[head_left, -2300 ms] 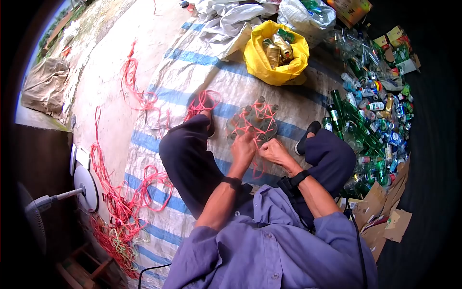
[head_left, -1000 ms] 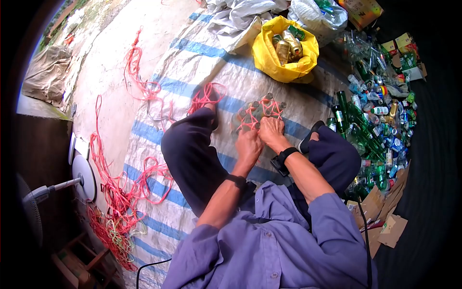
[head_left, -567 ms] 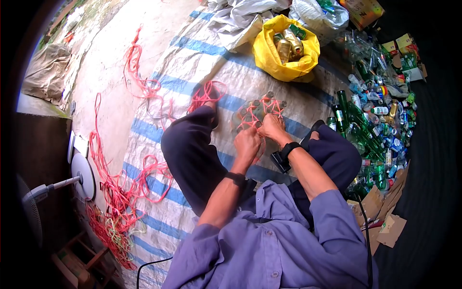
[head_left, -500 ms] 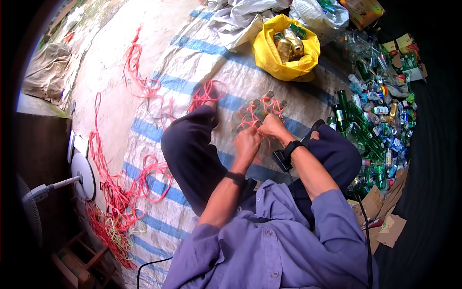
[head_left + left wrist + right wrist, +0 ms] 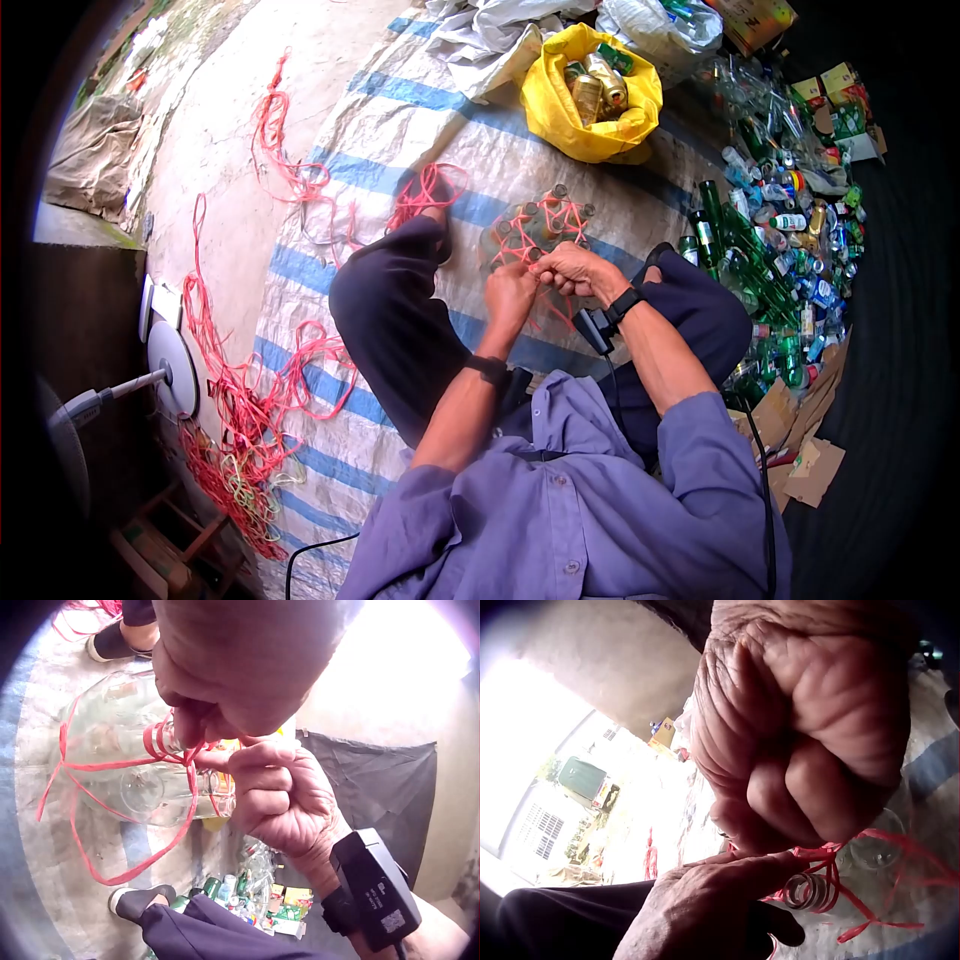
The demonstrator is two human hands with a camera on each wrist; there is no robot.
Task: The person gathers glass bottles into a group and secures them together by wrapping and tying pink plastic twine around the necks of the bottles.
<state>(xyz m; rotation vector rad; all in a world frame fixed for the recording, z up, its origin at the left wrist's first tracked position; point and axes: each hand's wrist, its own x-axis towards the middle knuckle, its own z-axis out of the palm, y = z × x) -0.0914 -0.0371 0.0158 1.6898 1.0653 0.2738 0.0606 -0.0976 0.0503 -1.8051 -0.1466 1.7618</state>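
A cluster of clear glass bottles point(image 5: 508, 240) stands on the striped sheet between the feet, with pink-red twine point(image 5: 112, 763) wound round the necks. My left hand point(image 5: 510, 296) pinches the twine close against a bottle neck point(image 5: 807, 891) at the near side of the cluster. Touching it, my right hand point(image 5: 575, 270) has its fingers curled round the twine at the same spot. In the left wrist view the right hand point(image 5: 281, 791) lies beside the knot. A loop of twine hangs below the hands. The fingertips are partly hidden.
Beyond the bottles stands a yellow bag point(image 5: 560, 140) of cans. Loose green bottles and cans point(image 5: 770, 270) are heaped at the right. Tangled pink twine point(image 5: 240, 400) and a fan point(image 5: 174, 380) are at the left; more twine lies over one foot.
My right hand, earlier over the bottle tops, has come back toward me beside the left, and its wrist has turned. The left hand has shifted little in the last second.
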